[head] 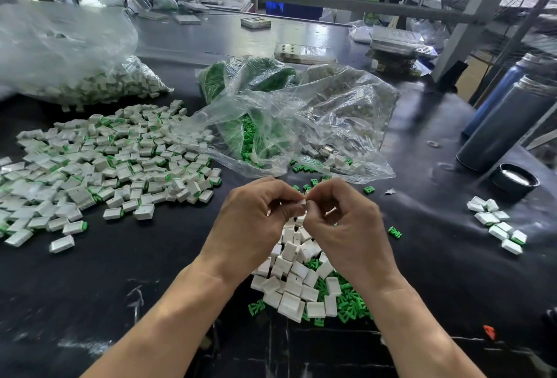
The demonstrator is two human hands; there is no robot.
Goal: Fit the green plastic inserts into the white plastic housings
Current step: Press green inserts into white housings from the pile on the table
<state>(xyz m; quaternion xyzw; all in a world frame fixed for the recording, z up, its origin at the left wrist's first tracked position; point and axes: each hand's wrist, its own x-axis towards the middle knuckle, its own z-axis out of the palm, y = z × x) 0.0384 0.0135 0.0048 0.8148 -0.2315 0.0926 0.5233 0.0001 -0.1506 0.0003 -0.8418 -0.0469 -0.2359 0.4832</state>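
Both hands, left [251, 215] and right [346, 215], curl and pinch one small white housing [302, 202] between fingertips; any insert is hidden.

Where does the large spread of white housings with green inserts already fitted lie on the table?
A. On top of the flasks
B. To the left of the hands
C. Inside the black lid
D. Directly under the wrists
B: the fitted housings spread left of the left hand.
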